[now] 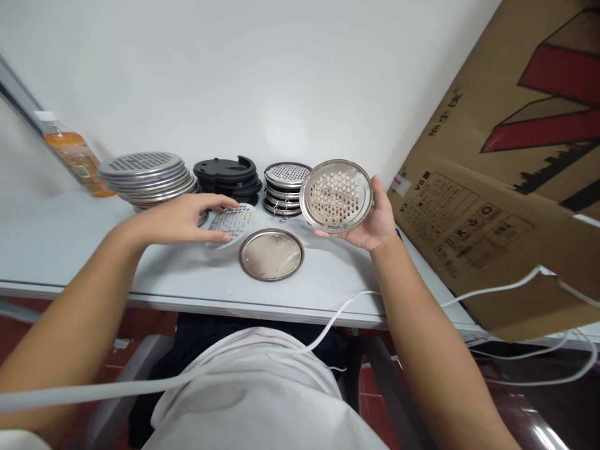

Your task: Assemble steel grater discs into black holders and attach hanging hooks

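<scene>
My left hand [201, 219] grips a thin perforated metal disc [233, 222] by its near edge, thumb below and fingers above, a little over the table. In my right hand [375, 219] is a round metal plate with a raised rim and a grid of grater-like holes [336, 195], tilted toward me. Between the hands, a plain round metal lid [272, 254] lies flat on the table. Behind my left hand rises a stack of perforated metal discs [145, 172]. A shorter stack of perforated discs with black edges [287, 181] stands just left of the plate in my right hand.
Several black plastic round parts [227, 175] are piled between the stacks. An orange drink bottle [75, 153] leans at the back left. A large cardboard box [506, 200] fills the right side. A white cable [337, 315] crosses the table's front edge and my lap.
</scene>
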`<state>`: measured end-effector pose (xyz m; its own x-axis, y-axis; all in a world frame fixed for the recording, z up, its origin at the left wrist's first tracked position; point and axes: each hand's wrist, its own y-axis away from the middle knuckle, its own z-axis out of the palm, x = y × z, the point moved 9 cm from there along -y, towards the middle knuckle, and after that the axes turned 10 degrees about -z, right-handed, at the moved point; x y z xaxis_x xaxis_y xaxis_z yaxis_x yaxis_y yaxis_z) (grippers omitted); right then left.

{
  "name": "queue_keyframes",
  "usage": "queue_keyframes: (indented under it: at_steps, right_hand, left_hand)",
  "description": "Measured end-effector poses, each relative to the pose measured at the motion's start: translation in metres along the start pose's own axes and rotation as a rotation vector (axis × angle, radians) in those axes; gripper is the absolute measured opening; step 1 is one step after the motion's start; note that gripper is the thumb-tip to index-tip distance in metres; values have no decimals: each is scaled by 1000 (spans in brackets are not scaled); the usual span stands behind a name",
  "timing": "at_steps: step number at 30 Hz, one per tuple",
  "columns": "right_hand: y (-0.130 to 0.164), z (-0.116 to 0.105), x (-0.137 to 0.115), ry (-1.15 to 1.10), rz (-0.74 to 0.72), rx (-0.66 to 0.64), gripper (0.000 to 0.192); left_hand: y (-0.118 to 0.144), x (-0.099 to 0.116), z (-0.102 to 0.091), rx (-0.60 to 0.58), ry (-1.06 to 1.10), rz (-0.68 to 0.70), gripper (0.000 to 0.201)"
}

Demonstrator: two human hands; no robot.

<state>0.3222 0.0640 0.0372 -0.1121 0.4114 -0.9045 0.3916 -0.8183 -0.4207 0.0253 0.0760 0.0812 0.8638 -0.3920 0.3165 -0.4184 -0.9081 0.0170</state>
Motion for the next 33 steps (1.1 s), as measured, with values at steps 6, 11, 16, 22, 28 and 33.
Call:
queue_keyframes:
  at_steps: [6, 11, 16, 22, 28, 33]
  right_hand:
    - [0, 1, 3, -62, 35, 25, 105]
    - [0, 3, 5, -15, 29, -25, 105]
    - [0, 4, 4, 31, -3, -57, 96]
    - [1, 0, 7, -54, 37, -25, 99]
    - [4, -11, 8, -75, 105, 71, 96]
    - [14, -28, 7, -118, 190, 221, 94]
  left_hand:
    - [5, -7, 7, -29, -2, -7, 79]
    - [10, -24, 3, -13, 11, -51, 80]
    - [17, -33, 5, -18, 18, -54, 77]
    - [15, -34, 26, -81, 30, -25, 79]
    - [11, -26, 29, -85, 60, -24, 87]
    - [8, -11, 29, -88, 67, -13, 87]
